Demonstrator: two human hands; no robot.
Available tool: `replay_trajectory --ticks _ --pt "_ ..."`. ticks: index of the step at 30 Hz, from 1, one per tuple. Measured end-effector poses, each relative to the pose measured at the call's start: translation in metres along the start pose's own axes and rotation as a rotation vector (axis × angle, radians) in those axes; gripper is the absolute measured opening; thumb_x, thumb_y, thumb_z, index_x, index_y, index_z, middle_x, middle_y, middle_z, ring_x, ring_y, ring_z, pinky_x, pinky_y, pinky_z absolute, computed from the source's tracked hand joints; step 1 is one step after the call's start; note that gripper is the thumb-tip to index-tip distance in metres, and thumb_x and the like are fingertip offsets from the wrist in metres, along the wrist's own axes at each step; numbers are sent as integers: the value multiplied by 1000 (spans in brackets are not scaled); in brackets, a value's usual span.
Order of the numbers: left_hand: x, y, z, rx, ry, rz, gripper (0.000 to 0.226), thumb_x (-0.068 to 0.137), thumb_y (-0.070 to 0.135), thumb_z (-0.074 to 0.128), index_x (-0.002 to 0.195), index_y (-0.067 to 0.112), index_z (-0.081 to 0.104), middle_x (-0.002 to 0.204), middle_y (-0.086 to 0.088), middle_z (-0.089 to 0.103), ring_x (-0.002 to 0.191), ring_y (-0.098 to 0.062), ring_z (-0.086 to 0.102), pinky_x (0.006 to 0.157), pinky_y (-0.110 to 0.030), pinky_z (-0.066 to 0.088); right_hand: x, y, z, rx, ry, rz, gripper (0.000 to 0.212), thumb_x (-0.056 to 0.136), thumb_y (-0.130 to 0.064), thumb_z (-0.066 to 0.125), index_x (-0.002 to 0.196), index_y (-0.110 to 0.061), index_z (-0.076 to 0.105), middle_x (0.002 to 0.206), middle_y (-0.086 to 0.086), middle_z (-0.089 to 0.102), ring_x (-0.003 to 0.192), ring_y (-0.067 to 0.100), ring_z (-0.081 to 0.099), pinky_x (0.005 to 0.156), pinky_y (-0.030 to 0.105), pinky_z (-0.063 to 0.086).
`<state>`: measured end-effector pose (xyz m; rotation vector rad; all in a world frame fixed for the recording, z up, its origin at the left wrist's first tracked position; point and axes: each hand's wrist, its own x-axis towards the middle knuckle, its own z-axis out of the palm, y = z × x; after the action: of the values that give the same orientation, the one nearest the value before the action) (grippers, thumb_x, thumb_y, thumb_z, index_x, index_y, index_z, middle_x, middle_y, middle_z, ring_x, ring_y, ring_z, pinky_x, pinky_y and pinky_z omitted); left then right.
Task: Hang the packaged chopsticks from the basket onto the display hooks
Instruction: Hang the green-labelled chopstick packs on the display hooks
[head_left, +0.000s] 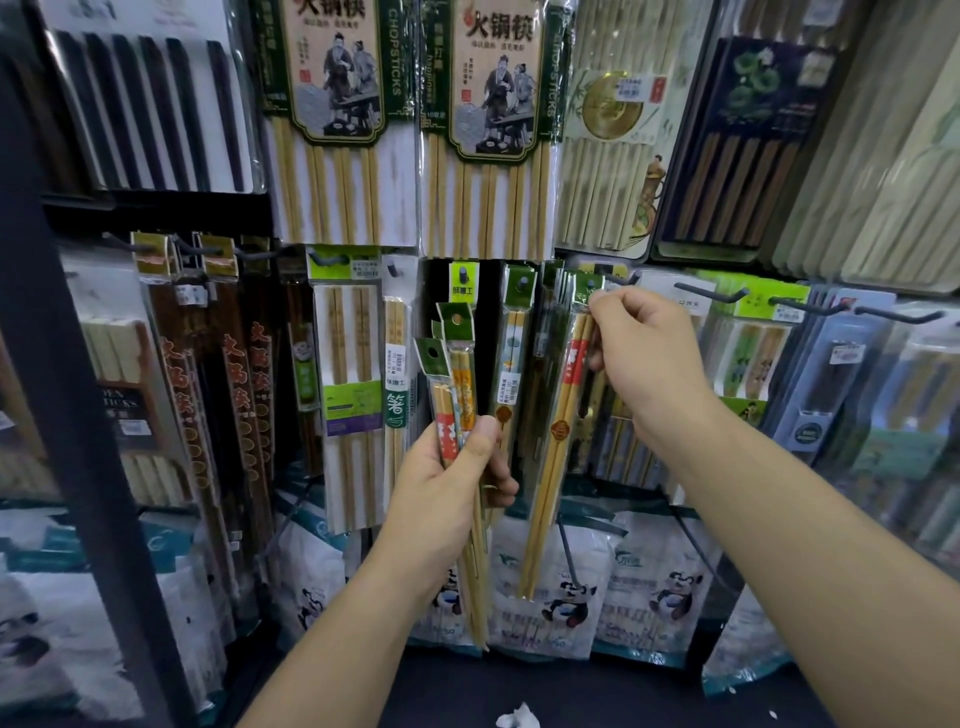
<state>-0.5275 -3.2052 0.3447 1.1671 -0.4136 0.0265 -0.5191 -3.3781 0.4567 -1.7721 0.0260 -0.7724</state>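
The left hand grips a bundle of chopstick packs around the middle, with the thumb across the front. Their green header cards fan out above the fist and the tips point down. The right hand is raised to the display, thumb and forefinger pinching the green header of a single pack. This pack hangs at a slant, its lower end swung toward the left hand. Its header sits just beside the tip of a dark hook; I cannot tell whether the hole is over the hook, since the fingers cover it. Other hanging packs with the same green headers sit right behind it. Above are two large packs with printed figures, to the left tall dark packs, and along the bottom white bags with pandas. Further right a second hook sticks out
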Motion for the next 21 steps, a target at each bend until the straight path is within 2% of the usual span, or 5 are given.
replay_trajectory --ticks 7,12,15,18,21 --pt "0 1 -1 24 -29 8 40 93 51 56 101 11 60 62 1 54 52 -15 55 55 -28 54 2 7 1 -84 27 -2 40 101 -26 55 81 9 52 66 7 45 60 18 45 59 18 48" --pt "0 3 -1 -26 -31 -32 41 93 52 58 111 16 68 64 1 48 47 -11 42 46 -24 44 -3 12 -1 -163 84 -5 39 99 -38 60 73 -10 53 56 -4 47 50 8 48 58 27 47" --pt "1 2 -2 -61 -46 -66 26 108 34 50 115 22 72 67 -1 52 49 -12 44 46 -26 43 -13 13 0 -187 100 -25 37 98 -39 62 74 -13 50 56 -9 48 50 4 46 59 23 44" --pt "1 1 -2 -44 -65 -64 28 110 26 48 113 33 76 72 -4 61 52 -13 51 49 -28 48 -28 8 5 -178 13 -64 33 98 -40 62 81 -11 61 64 -5 58 58 6 53 62 25 49" --pt "-3 3 2 -10 -114 -68 23 107 30 53 112 32 75 77 -5 67 57 -16 57 54 -29 53 -41 -3 13 -130 -175 -121 18 99 -34 63 87 -23 70 80 0 70 62 4 58 60 22 53"
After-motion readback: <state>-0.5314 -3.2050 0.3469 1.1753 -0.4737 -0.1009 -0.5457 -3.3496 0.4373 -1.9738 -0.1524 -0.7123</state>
